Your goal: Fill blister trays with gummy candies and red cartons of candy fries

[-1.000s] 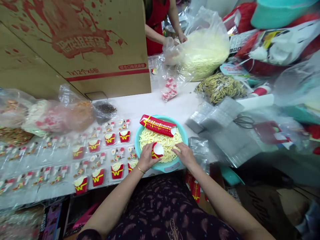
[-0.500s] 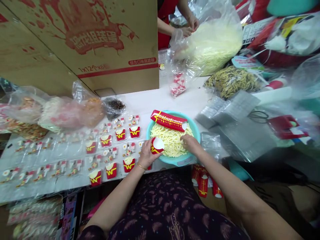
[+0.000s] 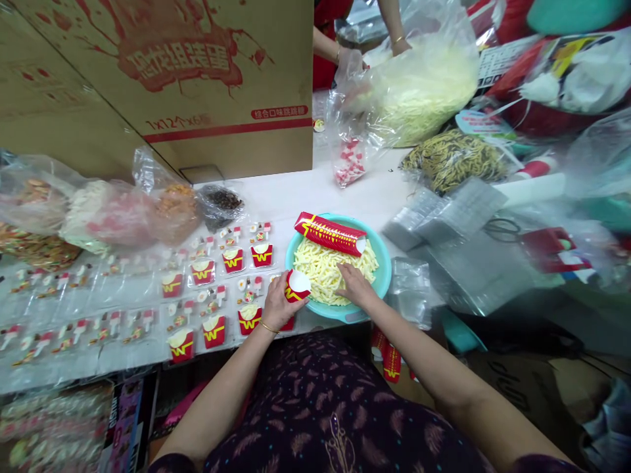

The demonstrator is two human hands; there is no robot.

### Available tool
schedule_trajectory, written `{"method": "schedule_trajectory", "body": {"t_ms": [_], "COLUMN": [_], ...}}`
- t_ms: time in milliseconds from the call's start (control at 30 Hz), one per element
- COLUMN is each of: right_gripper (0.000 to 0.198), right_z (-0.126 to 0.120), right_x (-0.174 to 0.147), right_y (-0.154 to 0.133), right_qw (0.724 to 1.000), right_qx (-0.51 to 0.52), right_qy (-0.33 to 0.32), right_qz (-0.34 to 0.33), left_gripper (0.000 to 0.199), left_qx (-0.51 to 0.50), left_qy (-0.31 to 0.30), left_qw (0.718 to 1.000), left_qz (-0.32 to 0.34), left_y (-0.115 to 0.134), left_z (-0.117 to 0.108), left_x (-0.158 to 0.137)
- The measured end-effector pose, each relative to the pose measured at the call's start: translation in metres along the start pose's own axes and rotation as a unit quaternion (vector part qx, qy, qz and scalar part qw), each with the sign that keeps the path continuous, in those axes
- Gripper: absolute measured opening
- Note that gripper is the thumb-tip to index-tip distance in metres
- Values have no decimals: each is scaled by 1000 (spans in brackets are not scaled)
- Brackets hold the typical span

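Note:
My left hand [image 3: 277, 307] is closed around a small red fry carton [image 3: 298, 286] with a yellow W and a white inside, at the left rim of a turquoise basin [image 3: 387, 276]. Pale toy fries [image 3: 315, 266] fill the basin. My right hand [image 3: 355, 287] rests on the fries with its fingers apart; whatever lies under the fingertips is hidden. Across the back of the basin lies a nested stack of red cartons [image 3: 330, 233]. Left of the basin, filled cartons [image 3: 213, 331] lie in rows beside clear packs of tiny toy pieces [image 3: 180, 315].
A big cardboard box [image 3: 221, 85] stands at the back left, with bags of small pieces [image 3: 118, 213] before it. Behind, another person's hands [image 3: 400, 46] are at a large bag of fries [image 3: 419, 92]. Clear plastic sleeves [image 3: 409, 289] lie right of the basin.
My right hand has shifted left over the fries, and its fingers have spread from a pinch. My left hand still holds the carton. The other person's hands have moved apart at the bag.

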State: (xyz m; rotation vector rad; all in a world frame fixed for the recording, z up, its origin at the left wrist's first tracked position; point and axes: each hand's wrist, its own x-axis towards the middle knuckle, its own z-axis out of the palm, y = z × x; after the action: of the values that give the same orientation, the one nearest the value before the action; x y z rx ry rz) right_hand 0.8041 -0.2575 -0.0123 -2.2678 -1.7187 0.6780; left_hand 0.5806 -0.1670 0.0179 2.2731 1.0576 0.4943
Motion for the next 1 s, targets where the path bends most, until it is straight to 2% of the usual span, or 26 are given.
{"method": "schedule_trajectory", "body": {"t_ms": [67, 133, 233, 300, 367, 433, 500, 567, 633, 733, 800, 867, 933, 1000], "right_gripper": [58, 41, 26, 20, 19, 23, 30, 37, 38, 19, 9, 13, 11, 24], "right_z": [5, 9, 7, 0, -10, -19, -26, -29, -29, -26, -25, -28, -34, -41], "right_x": [4, 11, 19, 19, 17, 15, 14, 14, 13, 11, 10, 11, 13, 14], "right_y": [-8, -10, -6, -4, -7, -17, -28, -37, -42, -47, -53, -58, -60, -58], "right_qw": [1000, 1000, 988, 952, 897, 852, 836, 850, 881, 936, 964, 977, 977, 974], "right_qx": [-25, -4, 146, 296, 431, 514, 540, 522, 472, 347, 253, 195, 187, 199], "right_qy": [-3, 4, 26, 13, -13, -42, -71, -71, -31, 29, 34, 5, -14, -2], "right_qz": [-19, -20, 29, 70, 95, 90, 61, 29, 0, -43, -67, -85, -100, -105], "left_gripper": [77, 78, 77, 77, 77, 76, 75, 75, 75, 74, 73, 70, 70, 71], "left_qx": [4, 9, 18, 22, 22, 24, 31, 39, 43, 40, 32, 21, 11, 5], "left_qy": [-2, -6, -8, -13, -24, -35, -43, -46, -43, -30, -24, -18, -6, 7], "left_qw": [1000, 1000, 1000, 1000, 999, 999, 998, 997, 998, 998, 999, 999, 999, 999], "left_qz": [2, 5, 5, 11, 24, 34, 39, 39, 35, 23, 29, 44, 49, 41], "left_y": [0, -1, -1, -1, 1, 6, 11, 16, 20, 26, 29, 31, 31, 30], "left_z": [0, -1, -1, -1, 2, 8, 15, 21, 25, 29, 32, 35, 36, 37], "left_x": [-1, -2, -3, -1, 2, 7, 13, 18, 21, 22, 22, 22, 22, 21]}}
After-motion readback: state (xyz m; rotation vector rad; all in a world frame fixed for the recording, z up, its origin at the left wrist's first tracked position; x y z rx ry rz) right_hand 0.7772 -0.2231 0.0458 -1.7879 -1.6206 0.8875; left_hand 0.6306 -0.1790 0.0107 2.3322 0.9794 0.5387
